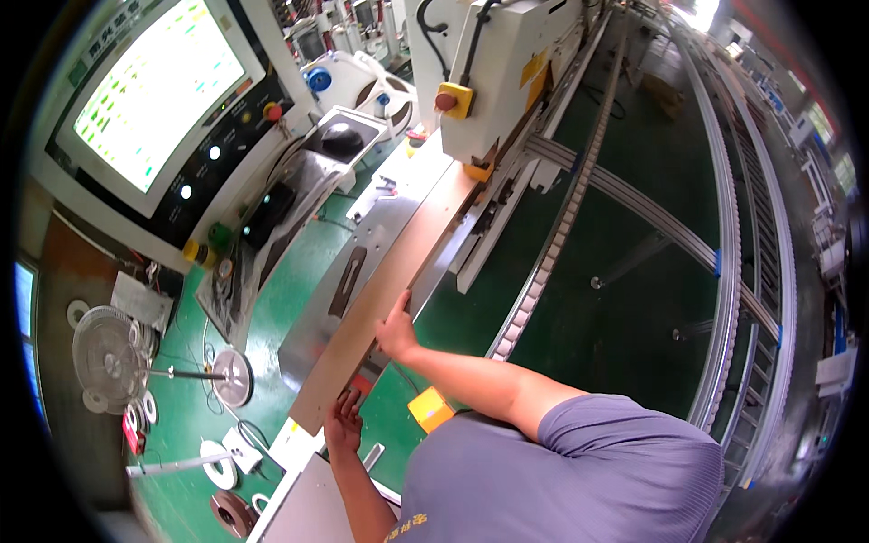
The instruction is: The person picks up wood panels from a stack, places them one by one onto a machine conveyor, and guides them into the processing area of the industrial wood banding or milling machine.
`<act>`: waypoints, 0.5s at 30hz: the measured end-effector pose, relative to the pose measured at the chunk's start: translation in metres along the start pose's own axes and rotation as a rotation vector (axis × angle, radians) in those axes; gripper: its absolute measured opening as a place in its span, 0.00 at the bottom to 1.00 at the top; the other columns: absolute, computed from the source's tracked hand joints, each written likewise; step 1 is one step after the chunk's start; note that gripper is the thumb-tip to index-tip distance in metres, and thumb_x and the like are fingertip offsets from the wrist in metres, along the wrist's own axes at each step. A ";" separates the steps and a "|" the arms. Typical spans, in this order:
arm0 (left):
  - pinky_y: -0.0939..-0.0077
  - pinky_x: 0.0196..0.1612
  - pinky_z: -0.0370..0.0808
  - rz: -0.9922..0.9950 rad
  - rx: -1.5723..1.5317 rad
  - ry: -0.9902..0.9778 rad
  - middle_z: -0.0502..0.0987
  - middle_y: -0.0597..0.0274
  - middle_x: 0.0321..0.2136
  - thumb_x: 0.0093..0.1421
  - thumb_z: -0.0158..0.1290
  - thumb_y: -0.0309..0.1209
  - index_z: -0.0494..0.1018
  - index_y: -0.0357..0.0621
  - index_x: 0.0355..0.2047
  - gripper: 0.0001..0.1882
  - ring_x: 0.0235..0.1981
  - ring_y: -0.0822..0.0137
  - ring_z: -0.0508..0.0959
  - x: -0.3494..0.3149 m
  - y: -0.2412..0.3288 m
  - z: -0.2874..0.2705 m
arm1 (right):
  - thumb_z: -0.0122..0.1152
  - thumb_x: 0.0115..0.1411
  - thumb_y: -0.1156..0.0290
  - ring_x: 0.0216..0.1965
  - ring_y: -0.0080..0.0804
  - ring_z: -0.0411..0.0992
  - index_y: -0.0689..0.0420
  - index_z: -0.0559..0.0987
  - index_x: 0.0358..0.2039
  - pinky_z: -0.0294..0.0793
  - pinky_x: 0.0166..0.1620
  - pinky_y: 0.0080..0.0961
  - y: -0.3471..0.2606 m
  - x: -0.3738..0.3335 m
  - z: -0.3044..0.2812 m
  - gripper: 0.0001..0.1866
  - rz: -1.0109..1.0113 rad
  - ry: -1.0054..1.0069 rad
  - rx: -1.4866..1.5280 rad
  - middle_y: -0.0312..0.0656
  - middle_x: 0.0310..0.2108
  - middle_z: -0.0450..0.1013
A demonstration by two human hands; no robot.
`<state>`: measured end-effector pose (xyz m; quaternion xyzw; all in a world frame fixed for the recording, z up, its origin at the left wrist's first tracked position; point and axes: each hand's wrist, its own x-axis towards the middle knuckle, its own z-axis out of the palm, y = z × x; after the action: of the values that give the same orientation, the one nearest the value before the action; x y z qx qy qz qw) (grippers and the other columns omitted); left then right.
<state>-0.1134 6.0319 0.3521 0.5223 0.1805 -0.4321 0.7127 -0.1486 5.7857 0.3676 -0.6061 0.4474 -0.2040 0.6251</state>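
A long narrow brown wooden board [367, 328] lies on the metal worktable [303, 337], its far end at a white machine head [484, 109]. My right hand [396, 333] grips the board's right edge about midway along, with the index finger stretched forward. Closer to me, my left hand [343, 425] is beside the board's near end, the fingers bent loosely and apart near its edge. No object shows in the left palm. The underside of the board is hidden.
A control screen [158, 90] with buttons stands at the left, beside a tray with a black mouse [342, 138]. A red stop button [446, 100] sits on the machine. Roller rails [552, 253] run along the right. A fan [113, 357] and tape rolls [233, 513] are lower left.
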 end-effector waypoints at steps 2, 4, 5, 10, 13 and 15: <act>0.85 0.28 0.72 -0.002 -0.022 -0.013 0.77 0.60 0.46 0.64 0.43 0.43 0.68 0.41 0.52 0.22 0.28 0.76 0.75 -0.003 0.001 0.001 | 0.48 0.54 0.76 0.15 0.40 0.73 0.71 0.27 0.61 0.75 0.18 0.31 0.003 0.000 0.003 0.46 -0.032 0.027 0.001 0.65 0.34 0.71; 0.85 0.28 0.73 0.002 -0.032 -0.019 0.77 0.59 0.46 0.65 0.41 0.42 0.67 0.40 0.52 0.22 0.28 0.75 0.76 -0.006 0.002 0.002 | 0.49 0.53 0.75 0.16 0.45 0.73 0.73 0.28 0.61 0.76 0.19 0.34 -0.003 -0.004 0.001 0.46 -0.023 -0.001 0.022 0.74 0.43 0.66; 0.85 0.28 0.74 0.004 -0.030 -0.022 0.77 0.59 0.46 0.65 0.41 0.42 0.67 0.40 0.52 0.22 0.28 0.75 0.76 -0.006 0.003 0.002 | 0.49 0.53 0.76 0.16 0.44 0.73 0.72 0.29 0.61 0.76 0.18 0.33 -0.010 -0.003 -0.005 0.47 0.081 -0.095 0.073 0.74 0.49 0.62; 0.84 0.28 0.74 0.002 -0.043 -0.056 0.76 0.58 0.47 0.65 0.41 0.41 0.66 0.39 0.53 0.22 0.29 0.75 0.78 -0.003 0.000 -0.005 | 0.50 0.52 0.77 0.17 0.43 0.74 0.72 0.28 0.62 0.76 0.18 0.30 -0.008 -0.003 -0.001 0.48 0.041 -0.043 0.048 0.72 0.50 0.62; 0.83 0.29 0.75 -0.016 -0.055 -0.061 0.76 0.57 0.48 0.65 0.41 0.41 0.66 0.39 0.53 0.22 0.29 0.75 0.78 -0.001 0.000 -0.007 | 0.50 0.52 0.77 0.17 0.43 0.74 0.72 0.28 0.62 0.76 0.18 0.30 -0.009 -0.003 -0.002 0.47 0.054 -0.065 0.060 0.73 0.50 0.60; 0.82 0.29 0.75 -0.019 -0.046 -0.065 0.75 0.57 0.48 0.65 0.41 0.41 0.66 0.39 0.53 0.22 0.30 0.75 0.78 -0.003 0.002 -0.006 | 0.49 0.53 0.77 0.17 0.43 0.74 0.71 0.28 0.62 0.76 0.17 0.30 -0.014 -0.003 -0.006 0.47 0.109 -0.115 0.058 0.73 0.51 0.59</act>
<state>-0.1122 6.0385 0.3531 0.4897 0.1723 -0.4513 0.7259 -0.1507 5.7824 0.3826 -0.5732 0.4372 -0.1476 0.6772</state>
